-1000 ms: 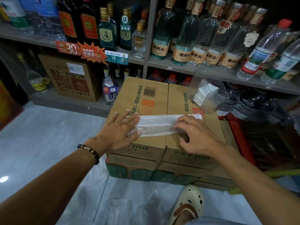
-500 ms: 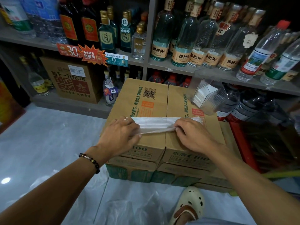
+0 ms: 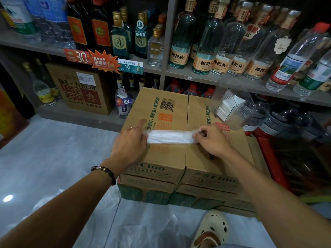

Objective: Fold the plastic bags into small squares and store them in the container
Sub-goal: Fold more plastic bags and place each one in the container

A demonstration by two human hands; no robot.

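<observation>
Plastic bag (image 3: 170, 137), thin, white and crinkled, folded into a narrow flat strip across two matte cardboard cartons (image 3: 168, 158); left hand (image 3: 131, 142) and right hand (image 3: 209, 138) pinch its ends.

The plastic bag (image 3: 170, 137) is white, folded into a narrow flat strip, lying across the carton tops between both hands. The clear container (image 3: 232, 108), tilted, holds folded white squares beyond the right hand.
</observation>
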